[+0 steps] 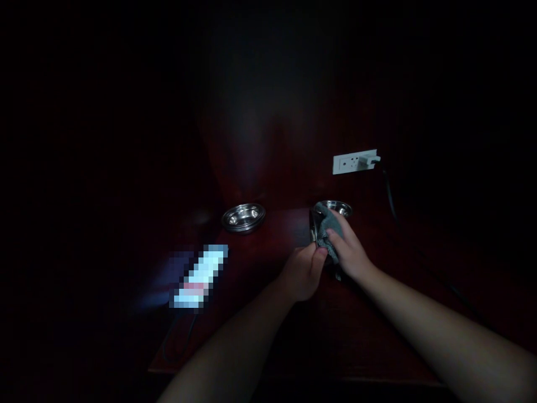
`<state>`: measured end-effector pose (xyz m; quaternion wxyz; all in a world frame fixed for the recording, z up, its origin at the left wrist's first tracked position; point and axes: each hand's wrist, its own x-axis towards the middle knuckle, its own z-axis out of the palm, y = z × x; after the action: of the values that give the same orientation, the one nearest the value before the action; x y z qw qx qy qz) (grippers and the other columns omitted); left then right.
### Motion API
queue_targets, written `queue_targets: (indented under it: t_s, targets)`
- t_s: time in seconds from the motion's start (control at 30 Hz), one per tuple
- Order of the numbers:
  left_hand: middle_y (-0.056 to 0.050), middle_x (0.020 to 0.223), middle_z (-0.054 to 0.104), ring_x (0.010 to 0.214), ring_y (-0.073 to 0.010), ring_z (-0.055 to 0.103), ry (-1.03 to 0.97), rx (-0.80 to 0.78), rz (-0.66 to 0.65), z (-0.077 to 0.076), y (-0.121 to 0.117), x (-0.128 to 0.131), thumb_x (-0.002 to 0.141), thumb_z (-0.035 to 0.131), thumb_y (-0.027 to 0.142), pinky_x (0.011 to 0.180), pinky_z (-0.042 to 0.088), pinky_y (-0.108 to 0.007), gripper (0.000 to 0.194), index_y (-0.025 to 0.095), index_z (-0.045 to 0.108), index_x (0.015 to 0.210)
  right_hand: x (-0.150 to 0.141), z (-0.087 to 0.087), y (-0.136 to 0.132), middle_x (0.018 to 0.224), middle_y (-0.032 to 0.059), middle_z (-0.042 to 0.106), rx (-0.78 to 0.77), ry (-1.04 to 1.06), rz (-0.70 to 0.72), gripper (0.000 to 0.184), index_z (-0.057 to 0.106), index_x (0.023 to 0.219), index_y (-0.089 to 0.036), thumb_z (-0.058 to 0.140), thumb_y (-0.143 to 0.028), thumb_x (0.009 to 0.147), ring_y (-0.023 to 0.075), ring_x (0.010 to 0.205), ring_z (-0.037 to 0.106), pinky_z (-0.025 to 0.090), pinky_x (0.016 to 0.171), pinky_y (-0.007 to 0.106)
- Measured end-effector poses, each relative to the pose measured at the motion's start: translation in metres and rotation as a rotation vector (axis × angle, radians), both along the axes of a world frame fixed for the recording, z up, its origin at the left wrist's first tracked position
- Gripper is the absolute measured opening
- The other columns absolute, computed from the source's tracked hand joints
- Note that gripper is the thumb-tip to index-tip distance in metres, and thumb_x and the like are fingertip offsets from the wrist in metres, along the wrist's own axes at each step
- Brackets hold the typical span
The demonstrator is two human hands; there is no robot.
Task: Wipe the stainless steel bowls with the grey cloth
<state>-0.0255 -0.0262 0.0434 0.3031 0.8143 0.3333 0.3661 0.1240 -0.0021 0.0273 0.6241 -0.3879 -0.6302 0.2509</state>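
1. The front edge of the dark red table (335,358) crosses the bottom of the frame, with a corner at lower left; tabletop shows between the hands and the bowl stack.
2. That stack of steel bowls (243,219) sits left of centre; a lit, blurred-out phone (201,277) lies below it, above a thin cord (188,336).
3. Another steel dish (338,207) stands just behind the right hand (347,249), partly hidden by it. A wall socket (354,162) with a plug (369,161) is at upper right.
4. The held metal piece (312,226), right of centre, has its long axis running up and down; its facing cannot be told.
5. The left hand (302,274) pinches its lower end; the right fingers clamp a grey cloth (328,232) against it.
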Motion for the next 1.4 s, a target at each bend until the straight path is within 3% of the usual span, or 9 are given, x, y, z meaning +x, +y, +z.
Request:
queue_targets:
  t_s: [0.2,0.33,0.53,0.63,0.77,0.87,1.0,1.27,1.4]
  targets:
    - [-0.005,0.077,0.064,0.067,-0.0154,0.056,0.053,0.064,-0.006,-0.002,0.000,0.000,0.096,0.026,0.037,0.067,0.042,-0.027,0.037,0.017,0.053,0.080,-0.001,-0.003,0.007,0.117,0.0024,0.066,-0.304,0.284,0.090,0.052,0.056,0.121,-0.028,0.057,-0.058,0.078,0.0269,0.111,0.059,0.044,0.100,0.043]
    - [-0.008,0.092,0.069,0.079,-0.0175,0.062,-0.054,0.016,-0.010,-0.003,-0.002,0.002,0.096,0.026,0.037,0.076,0.045,-0.029,0.041,0.015,0.060,0.093,-0.002,-0.004,0.011,0.114,0.0031,0.069,-0.369,0.415,0.114,0.052,0.061,0.115,-0.027,0.051,-0.063,0.079,0.0282,0.115,0.059,0.048,0.096,0.041]
    - [-0.011,0.109,0.067,0.097,-0.0202,0.061,-0.255,-0.074,-0.013,-0.009,0.000,0.006,0.097,0.026,0.040,0.091,0.044,-0.033,0.045,0.013,0.060,0.109,-0.008,0.001,0.008,0.095,0.0062,0.074,-0.474,0.480,0.189,0.053,0.065,0.107,-0.024,0.045,-0.066,0.081,0.0289,0.101,0.066,0.053,0.087,0.044]
    - [-0.011,0.120,0.063,0.109,-0.0198,0.058,-0.338,-0.090,-0.036,-0.010,0.003,0.008,0.097,0.027,0.039,0.100,0.039,-0.033,0.044,0.014,0.058,0.118,-0.013,0.003,0.005,0.095,0.0061,0.074,-0.517,0.519,0.255,0.053,0.064,0.107,-0.024,0.044,-0.065,0.082,0.0279,0.101,0.066,0.052,0.089,0.045]
    - [-0.010,0.121,0.063,0.111,-0.0195,0.056,-0.376,-0.117,-0.017,-0.012,0.006,0.009,0.097,0.028,0.040,0.102,0.038,-0.032,0.045,0.014,0.057,0.120,-0.016,0.000,0.006,0.110,0.0049,0.071,-0.554,0.562,0.317,0.051,0.060,0.115,-0.025,0.042,-0.062,0.085,0.0262,0.114,0.060,0.047,0.098,0.045]
    - [-0.009,0.120,0.063,0.111,-0.0186,0.056,-0.403,-0.131,-0.003,-0.012,0.006,0.009,0.097,0.028,0.041,0.102,0.037,-0.030,0.045,0.015,0.057,0.120,-0.015,-0.007,0.008,0.126,0.0042,0.064,-0.468,0.472,0.292,0.054,0.055,0.123,-0.026,0.041,-0.063,0.085,0.0251,0.127,0.049,0.038,0.108,0.045]
    - [-0.008,0.108,0.066,0.097,-0.0177,0.059,-0.406,-0.186,0.042,-0.012,0.007,0.009,0.095,0.030,0.046,0.091,0.043,-0.028,0.046,0.015,0.058,0.115,-0.012,-0.014,0.006,0.139,0.0062,0.050,-0.262,0.153,0.227,0.065,0.039,0.138,-0.026,0.048,-0.060,0.084,0.0251,0.134,0.040,0.024,0.116,0.044]
    - [-0.006,0.095,0.065,0.086,-0.0159,0.057,-0.449,-0.240,0.052,-0.009,0.006,0.007,0.094,0.030,0.049,0.084,0.043,-0.028,0.045,0.015,0.060,0.099,-0.011,-0.006,-0.003,0.152,0.0093,0.030,0.064,-0.160,0.060,0.072,0.011,0.151,-0.025,0.044,-0.047,0.091,0.0266,0.141,0.026,0.019,0.116,0.051]
    - [-0.005,0.080,0.062,0.073,-0.0148,0.053,-0.437,-0.260,0.090,-0.008,0.006,0.006,0.094,0.030,0.049,0.072,0.043,-0.027,0.045,0.015,0.056,0.083,-0.004,-0.004,0.000,0.159,0.0078,0.014,0.162,-0.296,-0.026,0.074,0.011,0.151,-0.026,0.049,-0.043,0.090,0.0262,0.146,0.013,0.012,0.118,0.051]
